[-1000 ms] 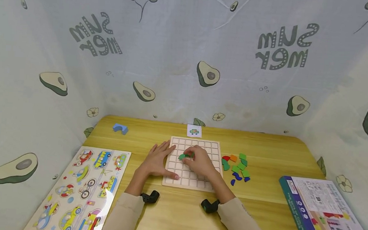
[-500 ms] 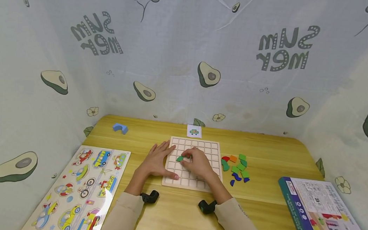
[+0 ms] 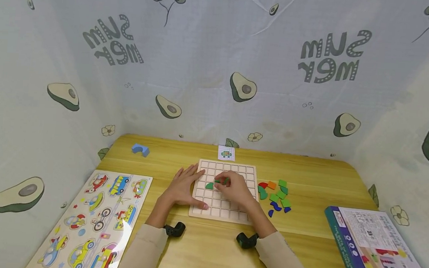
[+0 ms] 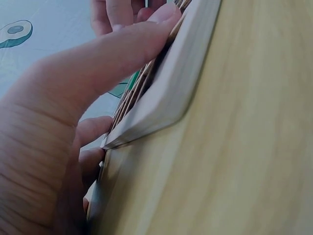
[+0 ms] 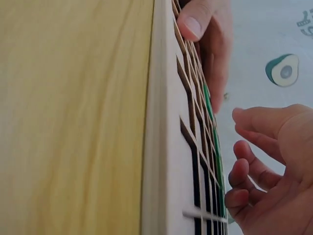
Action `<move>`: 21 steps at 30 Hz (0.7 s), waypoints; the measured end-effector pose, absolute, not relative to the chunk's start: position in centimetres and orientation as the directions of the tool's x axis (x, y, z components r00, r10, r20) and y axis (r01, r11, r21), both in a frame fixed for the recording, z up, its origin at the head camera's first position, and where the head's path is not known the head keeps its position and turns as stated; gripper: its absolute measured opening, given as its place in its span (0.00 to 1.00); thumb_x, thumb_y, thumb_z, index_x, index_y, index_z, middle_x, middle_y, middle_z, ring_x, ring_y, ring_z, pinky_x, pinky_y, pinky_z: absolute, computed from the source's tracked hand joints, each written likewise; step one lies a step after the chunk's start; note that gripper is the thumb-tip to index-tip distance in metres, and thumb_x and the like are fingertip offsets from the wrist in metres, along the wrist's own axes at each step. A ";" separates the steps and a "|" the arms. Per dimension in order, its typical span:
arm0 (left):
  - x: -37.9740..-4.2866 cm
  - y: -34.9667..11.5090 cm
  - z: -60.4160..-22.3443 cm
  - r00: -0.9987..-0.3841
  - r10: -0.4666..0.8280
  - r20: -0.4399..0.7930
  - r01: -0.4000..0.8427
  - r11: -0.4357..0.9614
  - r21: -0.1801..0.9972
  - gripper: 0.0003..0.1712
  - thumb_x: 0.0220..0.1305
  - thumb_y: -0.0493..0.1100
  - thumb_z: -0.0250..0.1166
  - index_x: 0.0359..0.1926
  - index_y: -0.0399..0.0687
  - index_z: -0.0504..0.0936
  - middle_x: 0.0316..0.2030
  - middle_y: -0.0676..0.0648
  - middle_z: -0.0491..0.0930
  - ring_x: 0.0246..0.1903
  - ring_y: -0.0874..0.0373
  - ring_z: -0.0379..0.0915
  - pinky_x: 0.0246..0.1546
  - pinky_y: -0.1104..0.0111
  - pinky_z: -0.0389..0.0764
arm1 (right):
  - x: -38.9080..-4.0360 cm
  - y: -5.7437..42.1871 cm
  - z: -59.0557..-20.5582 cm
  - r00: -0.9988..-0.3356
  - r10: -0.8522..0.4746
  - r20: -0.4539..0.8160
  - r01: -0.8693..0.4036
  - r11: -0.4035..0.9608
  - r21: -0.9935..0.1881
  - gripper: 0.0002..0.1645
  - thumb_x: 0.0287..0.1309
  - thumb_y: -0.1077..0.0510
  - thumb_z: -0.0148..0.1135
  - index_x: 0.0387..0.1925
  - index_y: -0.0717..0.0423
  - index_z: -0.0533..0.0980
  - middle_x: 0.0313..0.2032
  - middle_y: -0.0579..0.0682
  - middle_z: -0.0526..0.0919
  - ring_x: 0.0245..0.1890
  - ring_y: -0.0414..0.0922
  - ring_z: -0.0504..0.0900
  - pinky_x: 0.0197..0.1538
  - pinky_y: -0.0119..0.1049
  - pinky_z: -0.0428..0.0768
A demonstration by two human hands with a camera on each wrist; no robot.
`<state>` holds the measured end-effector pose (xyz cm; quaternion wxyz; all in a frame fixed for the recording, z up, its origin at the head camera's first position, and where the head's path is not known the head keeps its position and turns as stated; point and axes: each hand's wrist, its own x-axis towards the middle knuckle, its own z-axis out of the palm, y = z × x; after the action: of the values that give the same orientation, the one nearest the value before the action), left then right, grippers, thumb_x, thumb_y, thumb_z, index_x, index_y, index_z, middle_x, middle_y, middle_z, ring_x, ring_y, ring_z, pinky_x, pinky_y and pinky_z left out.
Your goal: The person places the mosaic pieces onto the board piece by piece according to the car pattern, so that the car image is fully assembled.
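Note:
A square wooden grid board (image 3: 237,213) lies on the table. My left hand (image 3: 181,187) rests at its left edge with fingers spread, thumb on the near left part of the board. My right hand (image 3: 235,188) is over the middle of the board, its fingers bent loosely. In the right wrist view, its thumb (image 5: 259,120) stands apart from the other fingers, with nothing seen between them. Just left of its fingertips, a green quarter-round piece (image 3: 209,185) lies on the grid. More green shows by the right fingers, partly hidden.
Right of the board lie several loose pieces, including an orange piece (image 3: 272,185) and a red piece (image 3: 263,185). A picture card (image 3: 226,153) and a blue arch block (image 3: 140,149) are at the back. A vehicle puzzle (image 3: 98,221) lies left, a box (image 3: 381,246) right.
The green quarter-round piece has shifted slightly left and nearer, and sits straighter on the grid. My right hand went left, then back right, away from that piece. The left hand stays put.

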<state>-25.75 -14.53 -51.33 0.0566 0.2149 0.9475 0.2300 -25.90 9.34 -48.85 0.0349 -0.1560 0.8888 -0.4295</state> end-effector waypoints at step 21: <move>-25.4 -14.4 -51.0 -0.901 0.433 0.009 0.385 0.791 0.476 0.73 0.36 0.75 0.78 0.81 0.55 0.58 0.82 0.42 0.47 0.82 0.42 0.42 0.81 0.43 0.40 | -25.1 20.3 -48.0 -0.976 -0.177 0.126 -0.213 0.656 -0.724 0.15 0.66 0.57 0.70 0.51 0.59 0.84 0.36 0.52 0.80 0.26 0.42 0.70 0.27 0.31 0.69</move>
<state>-25.40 -14.41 -51.05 0.0500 0.2162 0.9449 0.2406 -25.14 20.29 -48.04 -0.0222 -0.1071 0.9096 -0.4008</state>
